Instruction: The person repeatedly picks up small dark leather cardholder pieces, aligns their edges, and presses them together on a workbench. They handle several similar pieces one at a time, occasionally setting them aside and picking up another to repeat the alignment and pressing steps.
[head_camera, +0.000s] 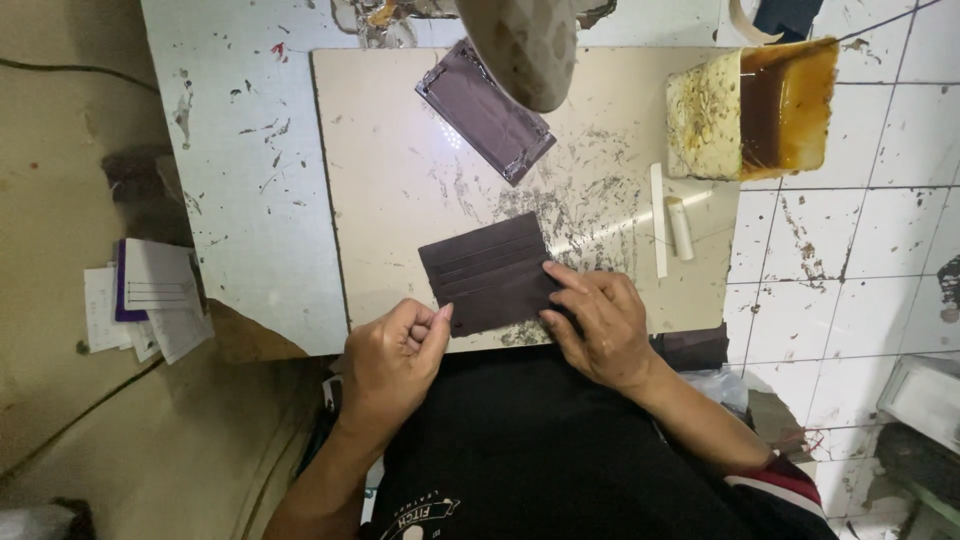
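Near the bottom middle of the frame, a flat dark brown leather wallet piece with card slots (490, 272) lies on the pale beige board (390, 180), close to the board's front edge. The right hand (598, 322) rests flat on the piece's right end, fingers spread and pressing down on it. The left hand (392, 358) is curled almost into a fist at the piece's lower left corner, and its thumb tip touches that corner.

Higher up, in the upper middle, a second dark brown leather piece with shiny edges (486, 108) lies tilted on the board, well apart from the hands. A rounded grey lamp head (525, 45) hangs over it. At the upper right stands a messy yellow tin of brown glue (755, 110). Just below it lie a thin white stick (657, 220) and a small white tube (680, 227), side by side. Far left, white papers (150, 300) lie beside the white speckled surface (230, 180).
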